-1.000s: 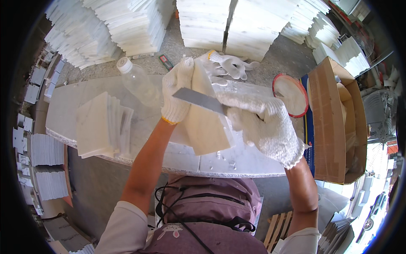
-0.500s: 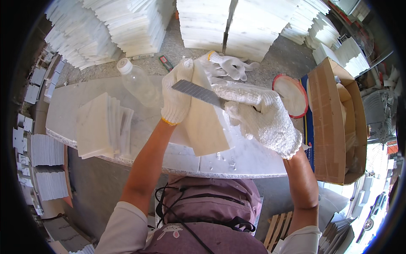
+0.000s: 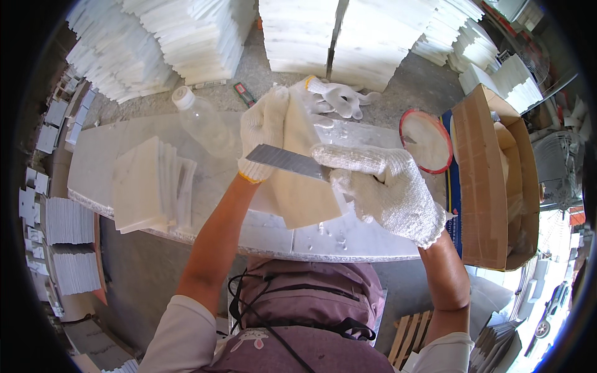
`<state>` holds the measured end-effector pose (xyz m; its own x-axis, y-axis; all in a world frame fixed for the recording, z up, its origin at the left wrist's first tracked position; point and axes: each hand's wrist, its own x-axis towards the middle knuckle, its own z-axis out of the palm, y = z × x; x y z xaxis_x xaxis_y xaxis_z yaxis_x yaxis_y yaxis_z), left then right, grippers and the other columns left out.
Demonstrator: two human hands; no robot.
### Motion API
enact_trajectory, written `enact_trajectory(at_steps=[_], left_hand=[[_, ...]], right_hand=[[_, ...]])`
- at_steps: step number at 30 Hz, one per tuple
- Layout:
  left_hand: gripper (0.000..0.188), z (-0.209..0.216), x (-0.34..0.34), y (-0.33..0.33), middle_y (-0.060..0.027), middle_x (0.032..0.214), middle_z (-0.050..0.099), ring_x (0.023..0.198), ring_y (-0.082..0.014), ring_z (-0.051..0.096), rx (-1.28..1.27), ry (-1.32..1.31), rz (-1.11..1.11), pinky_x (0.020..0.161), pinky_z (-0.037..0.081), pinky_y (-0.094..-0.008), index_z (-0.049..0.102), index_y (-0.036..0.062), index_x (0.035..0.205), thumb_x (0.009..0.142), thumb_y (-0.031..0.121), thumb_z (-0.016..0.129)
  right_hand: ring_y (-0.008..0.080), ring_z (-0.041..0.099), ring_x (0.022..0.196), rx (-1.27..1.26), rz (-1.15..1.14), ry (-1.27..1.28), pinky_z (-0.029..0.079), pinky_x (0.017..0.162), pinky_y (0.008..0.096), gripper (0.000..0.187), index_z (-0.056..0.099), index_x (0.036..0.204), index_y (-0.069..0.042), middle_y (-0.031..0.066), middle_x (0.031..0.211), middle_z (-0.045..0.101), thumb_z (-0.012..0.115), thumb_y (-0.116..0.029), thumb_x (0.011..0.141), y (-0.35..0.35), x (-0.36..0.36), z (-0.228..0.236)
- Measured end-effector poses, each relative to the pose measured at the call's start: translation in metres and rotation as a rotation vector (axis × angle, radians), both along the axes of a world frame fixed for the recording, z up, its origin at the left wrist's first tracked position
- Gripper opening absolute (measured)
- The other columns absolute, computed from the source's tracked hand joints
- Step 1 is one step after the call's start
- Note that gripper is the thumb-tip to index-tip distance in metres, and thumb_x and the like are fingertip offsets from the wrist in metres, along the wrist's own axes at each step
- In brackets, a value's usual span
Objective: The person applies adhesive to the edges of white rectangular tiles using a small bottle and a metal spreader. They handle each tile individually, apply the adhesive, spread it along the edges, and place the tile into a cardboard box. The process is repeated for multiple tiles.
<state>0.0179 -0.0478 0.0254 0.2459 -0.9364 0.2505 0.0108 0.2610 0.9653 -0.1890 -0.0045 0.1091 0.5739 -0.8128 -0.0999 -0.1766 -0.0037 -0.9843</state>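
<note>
My left hand (image 3: 265,121), in a white knit glove, grips a pale marble tile (image 3: 308,202) by its left side, holding it tilted over the table. My gloved right hand (image 3: 392,183) is closed on a flat grey blade (image 3: 285,160) marked with slanting lines. That blade lies across the tile's face, its far end reaching over the left glove's cuff. Left of my left arm, several similar tiles (image 3: 146,186) lean together on the marble-topped table (image 3: 264,233).
Behind my left hand is a clear plastic bottle (image 3: 202,118). Spare white gloves (image 3: 342,99) lie beyond the tile. Rightward are a red-rimmed bowl (image 3: 429,142) of whitish material and an open cardboard box (image 3: 482,186). Tall stacks of white slabs (image 3: 373,40) stand at the back.
The right hand has moved slightly down toward me, and the blade has slid lower across the tile. My left hand holds the tile in nearly the same place.
</note>
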Motion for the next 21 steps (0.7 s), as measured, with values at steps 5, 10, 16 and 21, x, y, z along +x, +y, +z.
enact_trajectory(at_steps=[5,10,16,21], left_hand=[[0.035,-0.007,0.001,-0.004,0.0051,0.081,0.055,0.077,-0.0035,0.045,-0.099,-0.021,-0.016,0.068,0.042,-0.0227,0.061,0.0025,0.087,0.104,0.031,0.05],[0.034,-0.003,-0.001,-0.001,0.005,0.079,0.054,0.077,-0.0035,0.045,0.009,0.02,0.008,0.069,0.042,-0.0228,0.061,0.0032,0.087,0.104,0.031,0.051],[0.035,-0.008,-0.001,-0.002,0.0038,0.081,0.057,0.079,-0.0044,0.046,-0.112,-0.094,0.062,0.071,0.043,-0.0236,0.062,-0.0005,0.09,0.103,0.03,0.051],[0.035,-0.01,0.001,-0.005,0.0032,0.084,0.059,0.081,-0.0052,0.047,0.062,-0.01,0.084,0.073,0.044,-0.0247,0.063,-0.0036,0.093,0.102,0.029,0.053]], right_hand=[[0.0018,0.049,0.057,-0.117,-0.051,-0.067,0.042,0.049,0.0209,0.03,0.068,0.125,-0.008,-0.0002,0.08,0.066,0.057,-0.005,0.097,-0.001,-0.001,-0.008],[0.0018,0.052,0.059,0.04,-0.047,-0.086,0.043,0.048,0.0207,0.03,0.068,0.125,-0.008,0.0007,0.079,0.066,0.057,-0.003,0.097,0.018,-0.008,-0.003],[0.0035,0.058,0.06,0.03,-0.079,-0.051,0.047,0.049,0.021,0.034,0.068,0.125,-0.009,0.0015,0.081,0.068,0.057,0.002,0.094,0.013,-0.007,-0.002],[0.0031,0.057,0.062,-0.044,-0.062,-0.045,0.047,0.051,0.0212,0.037,0.068,0.124,-0.01,0.0016,0.084,0.069,0.056,0.005,0.093,0.036,-0.016,-0.013]])
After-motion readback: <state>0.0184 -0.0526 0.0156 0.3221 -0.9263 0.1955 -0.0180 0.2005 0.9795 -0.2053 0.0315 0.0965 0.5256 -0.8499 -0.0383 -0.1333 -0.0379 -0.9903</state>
